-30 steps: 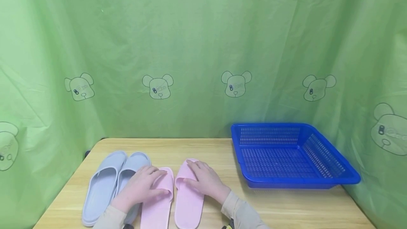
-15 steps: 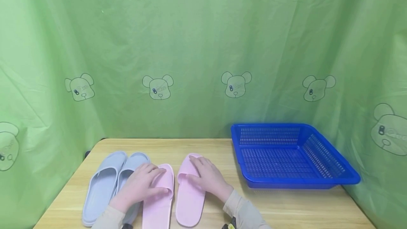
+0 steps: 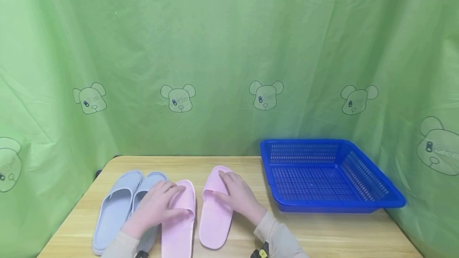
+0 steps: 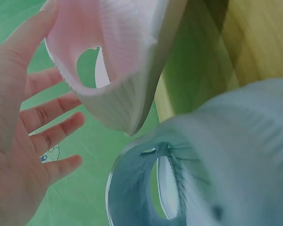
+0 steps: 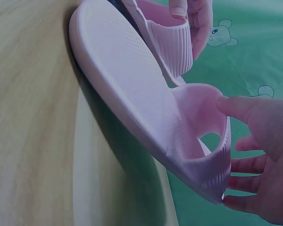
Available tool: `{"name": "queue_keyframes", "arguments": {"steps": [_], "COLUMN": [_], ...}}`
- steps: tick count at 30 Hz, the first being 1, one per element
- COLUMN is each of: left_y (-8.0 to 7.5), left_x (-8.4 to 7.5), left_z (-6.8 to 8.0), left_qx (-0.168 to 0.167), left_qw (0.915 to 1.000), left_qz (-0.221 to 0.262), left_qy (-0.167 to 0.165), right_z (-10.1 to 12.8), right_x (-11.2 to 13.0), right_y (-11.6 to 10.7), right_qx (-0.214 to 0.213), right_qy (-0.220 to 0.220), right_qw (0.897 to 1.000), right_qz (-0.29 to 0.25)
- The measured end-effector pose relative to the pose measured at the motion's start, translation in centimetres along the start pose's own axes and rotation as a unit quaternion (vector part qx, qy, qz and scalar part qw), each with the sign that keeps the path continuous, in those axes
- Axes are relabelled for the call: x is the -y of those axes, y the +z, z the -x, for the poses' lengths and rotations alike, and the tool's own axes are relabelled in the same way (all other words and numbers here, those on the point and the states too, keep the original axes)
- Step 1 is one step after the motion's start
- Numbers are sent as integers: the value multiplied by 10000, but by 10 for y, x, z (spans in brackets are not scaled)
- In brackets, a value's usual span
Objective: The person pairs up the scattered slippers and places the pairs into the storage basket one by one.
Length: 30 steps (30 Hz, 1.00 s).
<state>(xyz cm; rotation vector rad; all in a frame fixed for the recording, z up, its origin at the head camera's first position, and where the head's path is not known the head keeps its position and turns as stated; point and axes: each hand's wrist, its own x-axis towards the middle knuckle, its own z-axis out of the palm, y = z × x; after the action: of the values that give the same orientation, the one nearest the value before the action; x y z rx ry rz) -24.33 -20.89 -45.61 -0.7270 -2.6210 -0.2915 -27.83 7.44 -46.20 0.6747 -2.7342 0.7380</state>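
In the head view two pink slippers lie side by side near the middle of the table. My left hand (image 3: 157, 206) holds the left pink slipper (image 3: 177, 234) by its ribbed strap, thumb at the opening and fingers spread over the front. On the right pink slipper (image 3: 215, 226), my right hand (image 3: 239, 196) holds the strap the same way. The right wrist view shows this slipper's toe tilted up, a dark shadow beneath its sole. A pair of grey-blue slippers (image 3: 112, 212) rests just left, the inner one partly hidden behind my left hand and forearm.
A blue plastic basket (image 3: 333, 202) with perforated walls stands at the table's right side, nothing inside it. The wooden table (image 3: 244, 166) ends at a green patterned curtain (image 3: 222, 59), which also closes off both sides.
Both pink slippers have shifted away from me under my hands. The right one has gone farther and slightly right, widening the space between them. Grey-blue slippers and basket have stayed put.
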Motion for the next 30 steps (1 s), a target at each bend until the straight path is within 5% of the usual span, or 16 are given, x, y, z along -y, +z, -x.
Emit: {"name": "queue_keyframes", "arguments": {"steps": [21, 30], "left_y": [-12, -16], "left_x": [5, 3], "left_z": [-16, -25], "left_qx": [-629, -513], "left_qw": [9970, 9985], "left_qz": [-223, -201], "left_qy": [394, 15], "right_z": [-1, -1], "right_x": [-3, -6], "right_y": [-14, -21], "right_qx": [-570, -967], "right_qy": [100, 157], "right_qw": [9983, 9952], "right_qz": [-77, -37]}}
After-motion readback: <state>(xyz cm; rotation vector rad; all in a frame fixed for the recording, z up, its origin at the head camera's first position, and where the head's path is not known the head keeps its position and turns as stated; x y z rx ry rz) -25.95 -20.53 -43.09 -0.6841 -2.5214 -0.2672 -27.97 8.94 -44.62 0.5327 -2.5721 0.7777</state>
